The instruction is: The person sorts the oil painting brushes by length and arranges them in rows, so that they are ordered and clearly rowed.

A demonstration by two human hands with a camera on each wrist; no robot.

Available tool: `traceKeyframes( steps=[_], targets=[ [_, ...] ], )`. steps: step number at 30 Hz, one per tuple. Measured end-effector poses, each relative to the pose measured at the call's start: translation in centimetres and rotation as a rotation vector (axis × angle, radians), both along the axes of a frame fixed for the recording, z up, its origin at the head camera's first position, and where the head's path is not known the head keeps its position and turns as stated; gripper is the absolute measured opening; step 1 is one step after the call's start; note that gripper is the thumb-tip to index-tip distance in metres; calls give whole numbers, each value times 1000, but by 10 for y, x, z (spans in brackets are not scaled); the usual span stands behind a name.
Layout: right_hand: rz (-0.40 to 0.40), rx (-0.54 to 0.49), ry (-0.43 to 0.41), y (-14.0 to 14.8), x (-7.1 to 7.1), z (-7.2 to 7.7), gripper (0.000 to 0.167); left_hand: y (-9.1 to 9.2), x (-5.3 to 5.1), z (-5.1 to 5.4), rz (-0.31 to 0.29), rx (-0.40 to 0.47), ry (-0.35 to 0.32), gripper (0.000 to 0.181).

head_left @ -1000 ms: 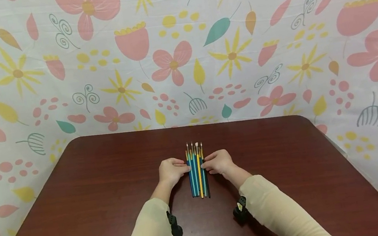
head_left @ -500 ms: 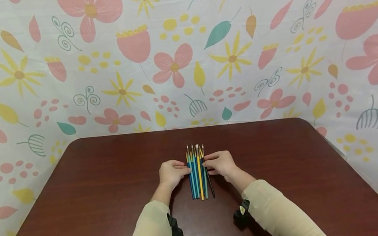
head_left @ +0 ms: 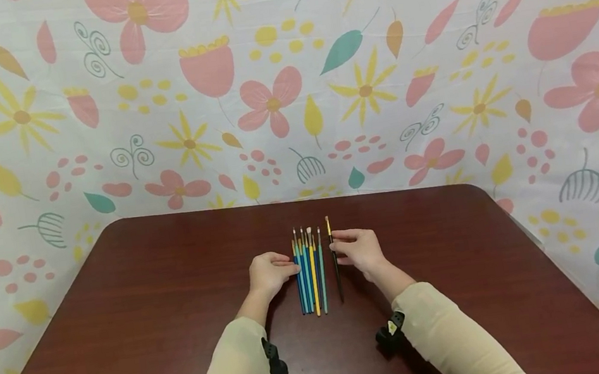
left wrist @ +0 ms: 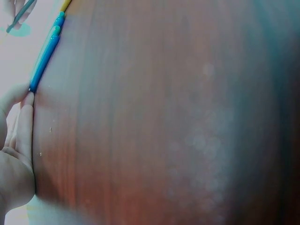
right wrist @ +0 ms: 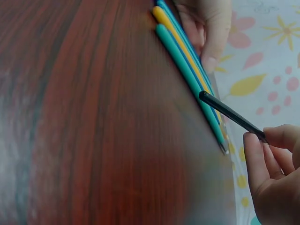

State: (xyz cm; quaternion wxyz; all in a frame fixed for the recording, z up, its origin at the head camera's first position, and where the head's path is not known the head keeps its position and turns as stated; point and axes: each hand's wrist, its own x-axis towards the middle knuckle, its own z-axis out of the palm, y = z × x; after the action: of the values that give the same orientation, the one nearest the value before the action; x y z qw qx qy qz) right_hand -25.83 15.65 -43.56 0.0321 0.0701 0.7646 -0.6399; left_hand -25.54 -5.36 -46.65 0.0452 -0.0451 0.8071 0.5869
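Several paintbrushes lie side by side on the table, among them a yellow paintbrush (head_left: 315, 277) and a teal paintbrush (head_left: 323, 279) at the right edge of the row. My left hand (head_left: 270, 275) rests at the row's left side, its thumb and fingertips touching the outermost blue paintbrush (left wrist: 45, 58); its fingers look fairly straight. A black paintbrush (head_left: 337, 271) is held between the thumb and fingers of my right hand (head_left: 359, 249), apart from the row on its right. In the right wrist view the black paintbrush (right wrist: 229, 113) slants up off the table, pinched by my right hand (right wrist: 276, 168).
The dark brown wooden table (head_left: 169, 320) has rounded far corners. Behind it hangs a white cloth (head_left: 285, 87) printed with pink, yellow and green flowers and leaves. Small black devices sit on both wrists.
My right hand has drawn the black paintbrush off the row's right end and moved it right and slightly up. My left hand stays at the row's left side.
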Motion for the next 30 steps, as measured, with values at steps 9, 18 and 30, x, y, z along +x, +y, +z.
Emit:
traceKeyframes(
  steps=[9,18,30],
  targets=[
    [-41,-20,31,14,-3,-2,35,-1,1,-1,3,4,4,29],
    [-74,-9,53,34,-13,0,35,-1,0,-2,11,24,4,28],
    [-113,19,83,66,-29,1,36,1,1,0,10,13,4,27]
  ],
)
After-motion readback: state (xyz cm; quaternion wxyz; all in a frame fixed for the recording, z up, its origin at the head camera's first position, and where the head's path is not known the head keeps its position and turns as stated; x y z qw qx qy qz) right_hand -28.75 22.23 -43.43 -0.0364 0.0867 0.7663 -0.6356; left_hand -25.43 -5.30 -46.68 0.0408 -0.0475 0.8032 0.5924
